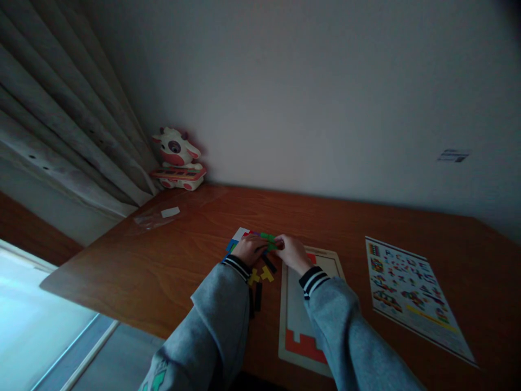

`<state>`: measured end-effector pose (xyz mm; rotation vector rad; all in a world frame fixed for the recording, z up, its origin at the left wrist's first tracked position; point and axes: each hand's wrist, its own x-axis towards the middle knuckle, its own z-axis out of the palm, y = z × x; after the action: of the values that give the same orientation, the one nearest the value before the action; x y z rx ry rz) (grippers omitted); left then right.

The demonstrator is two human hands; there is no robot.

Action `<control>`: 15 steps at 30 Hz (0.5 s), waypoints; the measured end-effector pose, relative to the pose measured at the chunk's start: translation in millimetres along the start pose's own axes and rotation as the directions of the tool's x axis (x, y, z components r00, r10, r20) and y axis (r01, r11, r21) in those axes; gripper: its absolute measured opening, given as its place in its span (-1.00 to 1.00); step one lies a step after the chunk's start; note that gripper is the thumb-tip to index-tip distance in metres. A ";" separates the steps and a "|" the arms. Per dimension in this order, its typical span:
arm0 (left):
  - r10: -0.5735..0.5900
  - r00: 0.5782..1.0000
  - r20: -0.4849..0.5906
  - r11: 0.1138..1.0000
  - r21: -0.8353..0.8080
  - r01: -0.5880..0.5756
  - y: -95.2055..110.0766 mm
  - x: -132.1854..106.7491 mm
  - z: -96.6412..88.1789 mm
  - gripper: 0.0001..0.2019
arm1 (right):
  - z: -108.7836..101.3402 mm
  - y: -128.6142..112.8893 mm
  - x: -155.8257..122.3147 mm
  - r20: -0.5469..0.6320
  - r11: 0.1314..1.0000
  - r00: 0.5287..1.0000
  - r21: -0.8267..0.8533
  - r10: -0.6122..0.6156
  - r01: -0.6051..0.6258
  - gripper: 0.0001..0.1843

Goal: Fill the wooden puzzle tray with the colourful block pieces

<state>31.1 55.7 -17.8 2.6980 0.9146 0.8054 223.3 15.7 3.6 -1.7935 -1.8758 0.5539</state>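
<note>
My left hand lies over a cluster of coloured puzzle pieces, its fingers stretched to the right toward the green pieces. My right hand is beside it, with thumb and fingers pinched at the edge of a green piece; its fingertips partly hide it. A white piece and a blue piece show beyond my left hand. Nearer to me lie a yellow piece and black bars. Under my right forearm is a pale wooden puzzle tray with red pieces in it.
A printed sheet of colourful figures lies on the wooden table at the right. At the back left stand a cow-shaped toy keyboard and a clear plastic bag. A curtain hangs beside the wall.
</note>
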 end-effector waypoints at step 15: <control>-0.020 1.000 -0.005 0.999 -0.038 0.020 10.0 2.9 -4.0 -0.83 | -12.1 4.7 39.8 0.170 0.999 0.985 -0.035 -0.010 0.016 -0.73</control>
<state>36.0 49.5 -9.8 2.6510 0.9165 0.8182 233.4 55.2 13.1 -1.8060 -2.0204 0.6913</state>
